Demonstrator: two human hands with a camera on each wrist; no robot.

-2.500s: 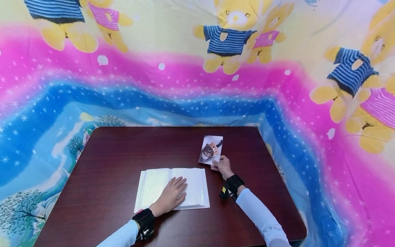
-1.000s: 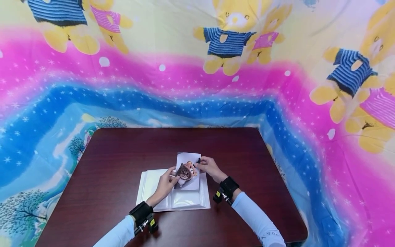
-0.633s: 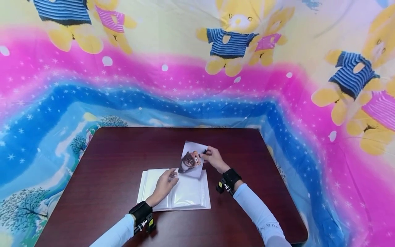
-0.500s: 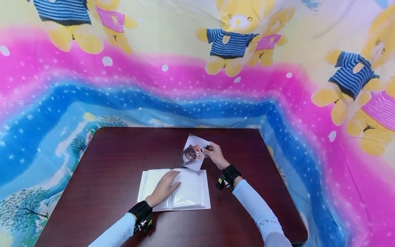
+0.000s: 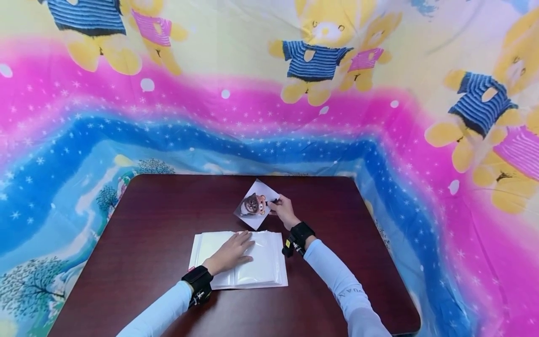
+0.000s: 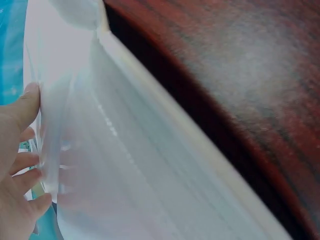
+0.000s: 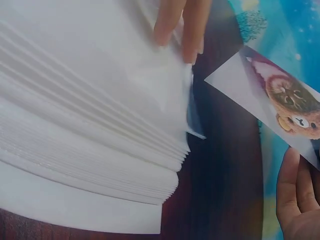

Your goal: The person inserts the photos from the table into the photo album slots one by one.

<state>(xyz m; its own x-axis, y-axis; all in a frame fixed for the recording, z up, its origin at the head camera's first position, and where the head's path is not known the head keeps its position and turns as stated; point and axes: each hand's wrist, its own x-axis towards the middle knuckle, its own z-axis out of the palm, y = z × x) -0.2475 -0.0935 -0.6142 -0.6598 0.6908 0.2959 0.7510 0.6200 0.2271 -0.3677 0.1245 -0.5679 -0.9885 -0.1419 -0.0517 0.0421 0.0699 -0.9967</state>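
Observation:
An open photo album (image 5: 265, 267) with clear sleeve pages lies at the middle front of the table. My left hand (image 5: 229, 252) rests on its pages near the top centre, fingers extended. In the left wrist view its fingers (image 6: 27, 175) are at the edge of the clear pages. Beyond the album, my right hand (image 5: 283, 210) pinches the right corner of a photo (image 5: 258, 204) of a cat in a bear hood. The photo is turned like a diamond. In the right wrist view the photo (image 7: 280, 100) is off the far edge of the album (image 7: 75, 100).
The dark red wooden table (image 5: 168, 210) has rounded corners. A curtain (image 5: 248, 112) printed with bears and snowflakes hangs around its back and sides. Black straps with small cameras sit on both wrists.
The photo has gone from over the album's right page to beyond its top edge, turned diamond-wise, in the right hand. The left hand has let go of it and laid on the pages.

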